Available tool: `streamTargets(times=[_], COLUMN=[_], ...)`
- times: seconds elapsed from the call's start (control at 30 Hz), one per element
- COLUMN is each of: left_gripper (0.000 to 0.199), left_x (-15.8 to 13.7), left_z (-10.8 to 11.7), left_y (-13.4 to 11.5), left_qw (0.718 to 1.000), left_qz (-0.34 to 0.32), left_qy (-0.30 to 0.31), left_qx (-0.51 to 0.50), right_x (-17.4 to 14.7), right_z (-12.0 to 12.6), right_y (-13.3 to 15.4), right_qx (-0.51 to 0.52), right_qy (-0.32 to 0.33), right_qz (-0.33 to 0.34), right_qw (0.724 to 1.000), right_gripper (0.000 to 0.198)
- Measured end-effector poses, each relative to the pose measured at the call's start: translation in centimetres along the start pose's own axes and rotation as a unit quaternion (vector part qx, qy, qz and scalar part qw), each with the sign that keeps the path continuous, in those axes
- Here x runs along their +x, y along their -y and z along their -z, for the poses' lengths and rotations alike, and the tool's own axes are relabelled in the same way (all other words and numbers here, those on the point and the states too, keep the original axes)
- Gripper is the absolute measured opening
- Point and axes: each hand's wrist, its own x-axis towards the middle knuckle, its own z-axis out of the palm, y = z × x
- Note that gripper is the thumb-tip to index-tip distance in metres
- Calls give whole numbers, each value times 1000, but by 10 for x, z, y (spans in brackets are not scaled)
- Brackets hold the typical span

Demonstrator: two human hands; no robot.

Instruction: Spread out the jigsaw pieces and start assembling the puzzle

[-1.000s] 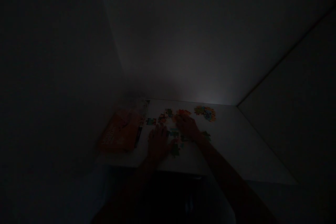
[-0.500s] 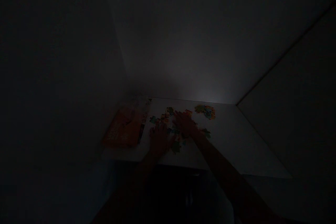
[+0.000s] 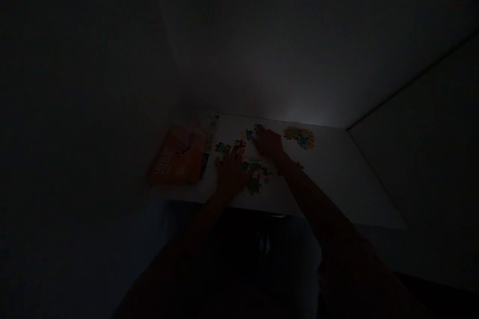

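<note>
The scene is very dark. My left hand (image 3: 230, 175) lies palm down with its fingers spread on the white tabletop, its fingertips by an orange jigsaw piece (image 3: 240, 146) and a green jigsaw piece (image 3: 222, 148). Farther back, my right hand (image 3: 270, 143) is bent over, its fingertips closed at a dark greenish jigsaw piece (image 3: 258, 126). Just left of those fingers is a blue-and-orange jigsaw piece (image 3: 248, 134). Between the hands lies a cluster of green jigsaw pieces (image 3: 254, 184); my right hand and forearm hide part of the area.
On the left of the white tabletop (image 3: 337, 179) lies an orange box (image 3: 177, 159), with a dark-patterned printed strip (image 3: 205, 159) along its right side. A colourful group of pieces (image 3: 301, 135) sits at the back right. A wall (image 3: 262, 60) rises behind the table.
My right hand has gone from stretched flat to bent, shifting toward the back with a piece at its fingertips. My left hand has stayed near the same pieces. The whole view has tilted slightly.
</note>
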Motion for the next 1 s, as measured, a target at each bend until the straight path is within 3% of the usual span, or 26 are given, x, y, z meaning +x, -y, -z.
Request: streamTargets(times=[0.23,0.37,0.47,0.63,0.8,1.0], left_gripper=[86,86,88,94,90,78], left_x=[1,2,3,6,6,4], left_z=[5,7,6,3,7,15], left_y=[-6,-6,-5,-6,-8,-7], left_qw=[1000,1000,1000,999,999,998], left_qz=[18,5,0,24,21,5], left_qy=[21,30,27,43,47,54], left_qx=[-2,1,-1,0,2,-7], right_x=[-2,4,-2,-57,-99,-68], right_z=[-1,4,7,6,7,13], right_y=[10,13,20,33,42,60], right_qx=[-19,-8,8,32,25,49], right_qy=[75,65,48,46,75,87], right_qz=[46,13,26,83,77,161], right_qw=[996,998,998,995,994,982], right_gripper=[67,69,70,66,66,66])
